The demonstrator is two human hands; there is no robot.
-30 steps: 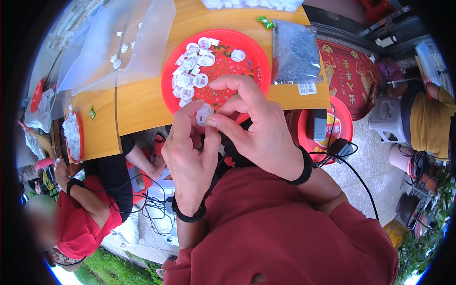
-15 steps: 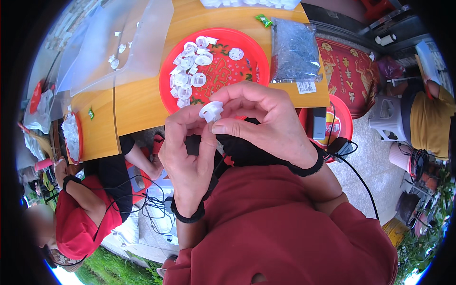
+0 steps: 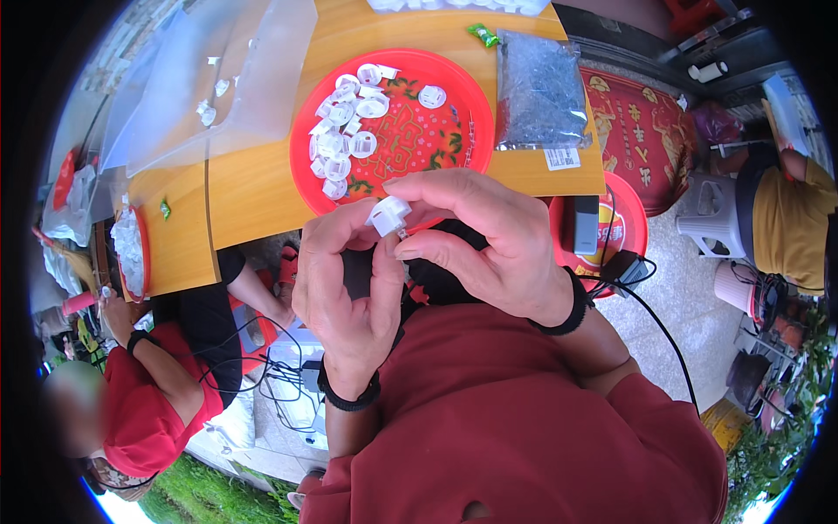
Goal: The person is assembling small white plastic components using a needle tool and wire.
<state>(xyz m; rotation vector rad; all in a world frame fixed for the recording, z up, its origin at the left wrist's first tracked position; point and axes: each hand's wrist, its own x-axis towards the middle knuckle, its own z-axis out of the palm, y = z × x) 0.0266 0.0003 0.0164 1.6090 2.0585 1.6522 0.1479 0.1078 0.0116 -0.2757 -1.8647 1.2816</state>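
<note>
A small white plastic part is pinched between both hands above the near edge of a red round tray. My left hand is closed, its thumb and index finger gripping the part from the left. My right hand closes on it from the right, index finger at the top, thumb beside a tiny piece at its lower side that is too small to name. Several similar white parts lie heaped on the left half of the red tray, and a single white disc-shaped part lies apart from them.
Right of the tray is a clear bag of small transparent pieces, with a green wrapped candy near it. A translucent plastic sheet covers the table's left. A co-worker in red sits at left. Black cables hang at both sides.
The white part has been turned in my fingers: its round face showed before, and a blockier side shows now. My right hand has dropped slightly.
</note>
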